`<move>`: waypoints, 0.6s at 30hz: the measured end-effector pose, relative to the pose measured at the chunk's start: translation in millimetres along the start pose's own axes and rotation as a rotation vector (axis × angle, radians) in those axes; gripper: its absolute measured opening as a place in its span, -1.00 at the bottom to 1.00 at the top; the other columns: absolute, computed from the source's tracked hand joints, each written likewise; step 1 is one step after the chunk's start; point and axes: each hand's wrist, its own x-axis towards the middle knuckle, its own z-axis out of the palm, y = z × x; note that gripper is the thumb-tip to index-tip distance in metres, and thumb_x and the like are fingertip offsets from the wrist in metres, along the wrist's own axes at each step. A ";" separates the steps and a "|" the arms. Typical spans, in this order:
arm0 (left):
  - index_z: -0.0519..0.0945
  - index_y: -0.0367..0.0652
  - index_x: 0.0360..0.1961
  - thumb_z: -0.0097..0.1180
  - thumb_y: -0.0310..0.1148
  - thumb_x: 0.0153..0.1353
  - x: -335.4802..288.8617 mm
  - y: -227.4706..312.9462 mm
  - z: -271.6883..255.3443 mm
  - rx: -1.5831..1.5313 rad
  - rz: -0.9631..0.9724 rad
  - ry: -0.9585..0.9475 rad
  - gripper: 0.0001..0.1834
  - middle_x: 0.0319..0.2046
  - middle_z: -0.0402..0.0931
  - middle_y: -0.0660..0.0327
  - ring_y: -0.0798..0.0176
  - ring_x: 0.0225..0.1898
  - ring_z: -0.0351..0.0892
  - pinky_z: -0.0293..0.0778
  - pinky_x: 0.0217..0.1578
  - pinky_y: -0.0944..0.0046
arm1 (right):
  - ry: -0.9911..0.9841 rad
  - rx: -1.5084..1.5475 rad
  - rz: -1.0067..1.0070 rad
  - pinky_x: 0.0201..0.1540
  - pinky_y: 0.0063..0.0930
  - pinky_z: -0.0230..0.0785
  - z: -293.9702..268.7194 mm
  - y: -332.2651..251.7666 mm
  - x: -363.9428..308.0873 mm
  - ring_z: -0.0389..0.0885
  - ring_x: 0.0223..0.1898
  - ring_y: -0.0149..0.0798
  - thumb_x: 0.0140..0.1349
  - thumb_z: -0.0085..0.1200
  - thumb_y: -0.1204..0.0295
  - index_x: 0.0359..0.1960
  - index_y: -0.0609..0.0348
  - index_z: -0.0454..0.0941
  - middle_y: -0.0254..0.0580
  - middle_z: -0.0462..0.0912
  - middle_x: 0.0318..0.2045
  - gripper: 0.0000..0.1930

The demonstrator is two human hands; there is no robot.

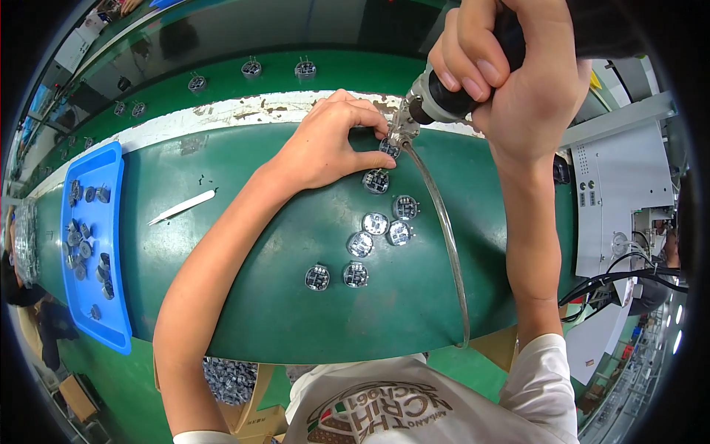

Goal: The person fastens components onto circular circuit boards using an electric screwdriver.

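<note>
My right hand (536, 96) is wrapped round the black grip of a power screwdriver (442, 98), tilted with its metal nose pointing down and left. A clear hose (444, 222) runs from the nose to the bench's near edge. Between the thumb and fingers of my left hand (322, 144) is a small round electronic module (388, 149), directly under the nose; the bit's tip is hidden. Just nearer lies another round module (376, 181). Several more, such as this dark-faced module (356, 274) and this paler module (360, 244), lie scattered on the green bench (281, 229).
At the left stands a blue tray (126, 296) with several round parts. White tweezers (183, 206) lie beside it. Beyond a worn white ledge (259, 109), modules (251, 68) sit on a green strip. A grey machine (617, 192) and black cables (629, 277) are at the right.
</note>
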 end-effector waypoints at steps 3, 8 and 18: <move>0.71 -0.22 -0.26 0.56 -0.25 -0.05 2.0 -0.3 0.7 0.007 0.010 -0.003 -0.62 -0.24 0.69 0.22 0.08 -0.09 0.48 0.41 0.09 0.11 | -0.035 0.006 0.007 -0.78 -0.58 0.08 -1.1 2.5 0.8 0.15 -0.88 -0.52 0.43 0.04 0.34 -0.41 0.22 0.43 -0.44 0.27 -0.85 -0.74; 0.69 -0.20 -0.30 0.55 -0.24 -0.05 0.1 4.4 0.1 -0.008 0.009 0.036 -0.63 -0.26 0.67 0.25 0.08 -0.11 0.47 0.39 0.10 0.11 | -0.041 0.050 0.027 -0.76 -0.58 0.08 3.0 5.9 2.1 0.18 -0.86 -0.53 0.43 0.09 0.34 -0.44 0.19 0.45 -0.45 0.29 -0.83 -0.73; 0.62 -0.18 -0.32 0.58 -0.14 -0.07 -2.5 -0.3 3.4 0.035 -0.002 0.068 -0.56 -0.29 0.62 0.24 0.07 -0.11 0.47 0.40 0.05 0.07 | -0.074 0.112 0.093 -0.75 -0.54 0.08 7.7 8.5 6.7 0.18 -0.85 -0.51 0.43 0.11 0.35 -0.33 0.24 0.51 -0.43 0.32 -0.80 -0.79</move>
